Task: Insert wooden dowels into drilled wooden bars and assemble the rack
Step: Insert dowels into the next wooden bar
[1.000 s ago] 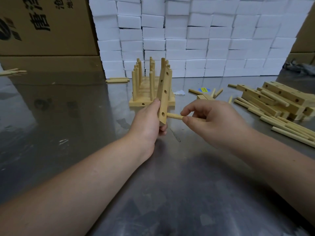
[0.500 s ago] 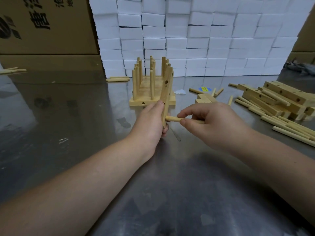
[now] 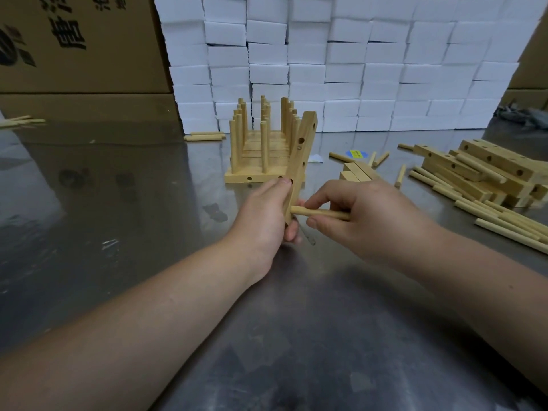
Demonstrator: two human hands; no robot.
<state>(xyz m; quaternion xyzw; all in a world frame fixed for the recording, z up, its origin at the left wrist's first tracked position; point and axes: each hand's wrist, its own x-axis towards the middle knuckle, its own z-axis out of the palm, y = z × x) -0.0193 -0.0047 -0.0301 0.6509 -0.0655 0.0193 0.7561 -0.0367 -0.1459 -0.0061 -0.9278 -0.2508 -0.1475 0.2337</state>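
Note:
My left hand (image 3: 264, 212) grips the lower end of a drilled wooden bar (image 3: 301, 155), which stands nearly upright and leans a little to the right above the metal table. My right hand (image 3: 364, 215) pinches a wooden dowel (image 3: 318, 213) that lies level, its left tip at the bar's lowest hole. Just behind the bar stands a part-built rack (image 3: 261, 155) with several upright dowels on a flat base.
A heap of drilled bars (image 3: 489, 170) and loose dowels (image 3: 510, 223) lies at the right. More dowels (image 3: 204, 135) lie behind the rack and at the far left (image 3: 20, 121). Stacked white foam blocks (image 3: 341, 63) and cardboard boxes (image 3: 77, 46) wall off the back of the steel table (image 3: 281, 336).
The dowel's tip has gone from just right of the bar into its lowest hole. The bar has turned slightly in my left hand, and both hands have stayed in place.

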